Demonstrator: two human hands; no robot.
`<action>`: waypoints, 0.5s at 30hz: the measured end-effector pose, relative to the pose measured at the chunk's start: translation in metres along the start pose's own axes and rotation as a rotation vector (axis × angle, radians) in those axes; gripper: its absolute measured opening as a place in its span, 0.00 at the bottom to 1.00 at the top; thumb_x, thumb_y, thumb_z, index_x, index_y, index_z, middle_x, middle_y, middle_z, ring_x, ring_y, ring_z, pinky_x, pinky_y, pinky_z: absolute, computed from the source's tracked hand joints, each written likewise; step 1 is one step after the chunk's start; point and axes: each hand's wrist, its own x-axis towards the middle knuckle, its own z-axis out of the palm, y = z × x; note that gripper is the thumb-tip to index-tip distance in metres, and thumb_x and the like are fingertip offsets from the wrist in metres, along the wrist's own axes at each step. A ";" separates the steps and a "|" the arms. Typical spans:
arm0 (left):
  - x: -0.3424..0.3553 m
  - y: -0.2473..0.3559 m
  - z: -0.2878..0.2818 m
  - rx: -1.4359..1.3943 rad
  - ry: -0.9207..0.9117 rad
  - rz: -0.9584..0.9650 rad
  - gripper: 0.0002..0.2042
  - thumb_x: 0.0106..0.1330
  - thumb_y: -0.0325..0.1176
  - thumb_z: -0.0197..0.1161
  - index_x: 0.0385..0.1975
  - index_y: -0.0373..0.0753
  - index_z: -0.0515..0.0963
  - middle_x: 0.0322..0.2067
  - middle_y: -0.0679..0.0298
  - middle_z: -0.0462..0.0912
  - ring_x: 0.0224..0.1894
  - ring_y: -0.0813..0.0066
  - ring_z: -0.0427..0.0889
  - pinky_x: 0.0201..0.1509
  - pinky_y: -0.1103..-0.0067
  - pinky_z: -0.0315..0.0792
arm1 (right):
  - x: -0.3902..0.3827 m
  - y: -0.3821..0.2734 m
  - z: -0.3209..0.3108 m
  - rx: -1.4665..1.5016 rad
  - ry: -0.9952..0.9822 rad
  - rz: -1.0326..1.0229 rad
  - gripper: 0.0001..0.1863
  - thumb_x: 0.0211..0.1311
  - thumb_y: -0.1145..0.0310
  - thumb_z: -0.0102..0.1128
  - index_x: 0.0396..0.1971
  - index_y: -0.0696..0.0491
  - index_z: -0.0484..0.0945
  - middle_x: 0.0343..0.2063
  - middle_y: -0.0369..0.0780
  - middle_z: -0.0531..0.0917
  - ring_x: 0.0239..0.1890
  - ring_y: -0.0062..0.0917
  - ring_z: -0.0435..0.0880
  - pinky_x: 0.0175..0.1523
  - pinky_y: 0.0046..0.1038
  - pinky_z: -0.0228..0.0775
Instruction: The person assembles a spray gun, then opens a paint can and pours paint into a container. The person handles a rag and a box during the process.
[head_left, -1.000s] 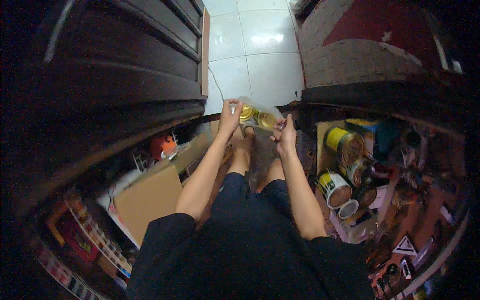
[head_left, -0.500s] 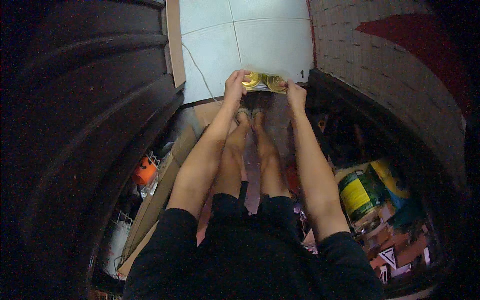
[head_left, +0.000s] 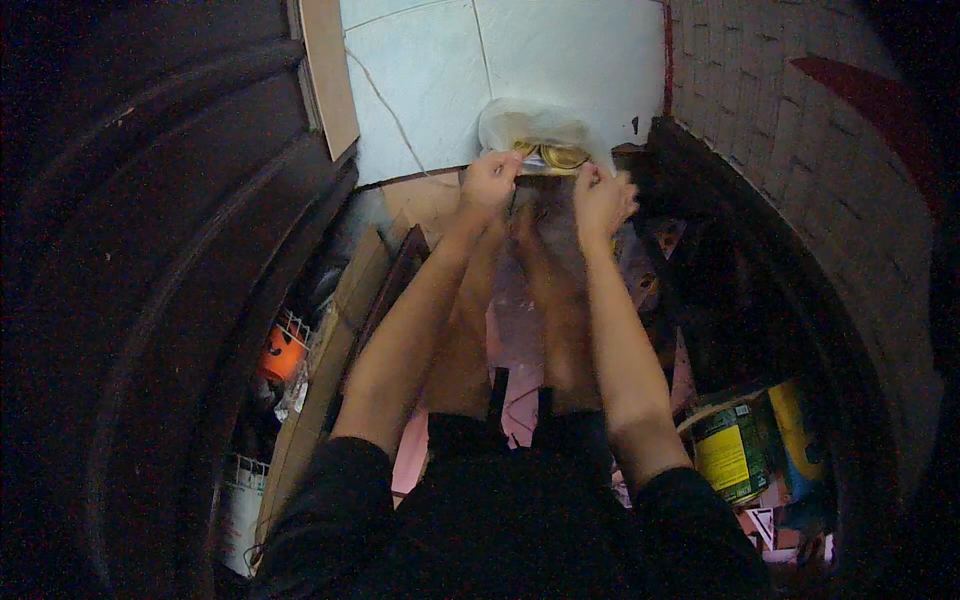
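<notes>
The left hand (head_left: 490,183) is pinching the near left edge of a clear plastic bag (head_left: 535,118); the right hand (head_left: 606,205) is pinching its near right corner. The bag is stretching sideways just beyond both hands. Inside, two gold tins (head_left: 566,157) are sitting side by side, the left one almost meeting the left fingertips.

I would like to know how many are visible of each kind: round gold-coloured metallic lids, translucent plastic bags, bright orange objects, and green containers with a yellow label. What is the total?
Round gold-coloured metallic lids: 2
Translucent plastic bag: 1
Bright orange object: 1
Green container with a yellow label: 1
Total: 5
</notes>
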 end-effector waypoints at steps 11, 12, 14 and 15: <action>0.034 0.026 -0.005 0.505 0.081 0.393 0.23 0.62 0.31 0.58 0.60 0.39 0.72 0.47 0.51 0.78 0.44 0.46 0.79 0.47 0.59 0.71 | 0.030 -0.007 0.091 0.159 -0.369 -0.144 0.30 0.58 0.66 0.65 0.57 0.62 0.66 0.50 0.61 0.73 0.54 0.56 0.73 0.58 0.46 0.69; 0.035 0.025 -0.004 0.486 0.078 0.412 0.23 0.62 0.31 0.58 0.59 0.38 0.72 0.46 0.51 0.78 0.44 0.46 0.79 0.47 0.58 0.70 | 0.034 -0.005 0.089 0.169 -0.473 -0.107 0.32 0.56 0.66 0.66 0.58 0.61 0.64 0.49 0.62 0.73 0.55 0.56 0.72 0.59 0.46 0.69; 0.033 0.021 -0.002 0.504 0.053 0.381 0.24 0.62 0.30 0.59 0.60 0.41 0.72 0.44 0.51 0.78 0.45 0.47 0.79 0.48 0.59 0.71 | 0.034 -0.002 0.090 -0.027 -0.379 -0.238 0.37 0.50 0.62 0.73 0.58 0.59 0.66 0.56 0.60 0.69 0.57 0.55 0.72 0.57 0.48 0.71; 0.032 0.019 -0.001 0.513 0.041 0.367 0.24 0.62 0.30 0.60 0.61 0.42 0.72 0.42 0.52 0.78 0.45 0.48 0.79 0.48 0.59 0.71 | 0.035 -0.001 0.092 -0.089 -0.346 -0.261 0.38 0.49 0.61 0.74 0.59 0.58 0.67 0.57 0.59 0.68 0.57 0.54 0.73 0.57 0.48 0.71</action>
